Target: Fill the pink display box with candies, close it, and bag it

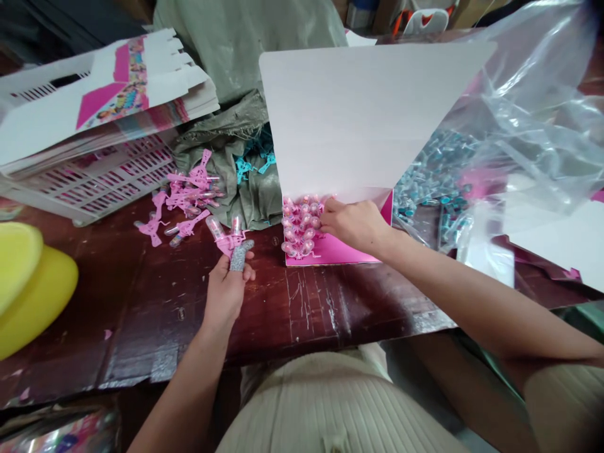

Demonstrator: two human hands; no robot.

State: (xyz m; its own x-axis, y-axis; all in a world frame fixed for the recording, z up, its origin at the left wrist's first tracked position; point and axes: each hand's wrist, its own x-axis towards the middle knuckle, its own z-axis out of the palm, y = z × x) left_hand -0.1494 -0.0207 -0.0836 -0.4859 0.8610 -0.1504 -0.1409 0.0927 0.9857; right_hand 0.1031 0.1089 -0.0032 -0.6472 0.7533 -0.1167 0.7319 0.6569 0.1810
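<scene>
My left hand point(225, 289), a grey wrap round one finger, is closed on a pink plastic toy point(230, 241) with clear capsules filled with small coloured bits. This toy is held above the table, left of the open display box point(344, 248). Inside the box, similar pink toys point(299, 228) stand in rows on the left side, capsule ends up. My right hand point(356, 225) reaches in with fingers bent together against the right side of these rows; its fingertips are partly hidden. A loose pile of pink toys point(193, 189) lies beyond my left hand.
The box's white lid point(368, 113) stands raised. At left, a plastic crate point(127, 170) carries stacked printed card point(113, 88), near a yellow container point(38, 289). Blue toys point(243, 168) lie on green cloth point(257, 201). Right are teal-ended capsules point(434, 167) and clear plastic sheeting point(533, 94).
</scene>
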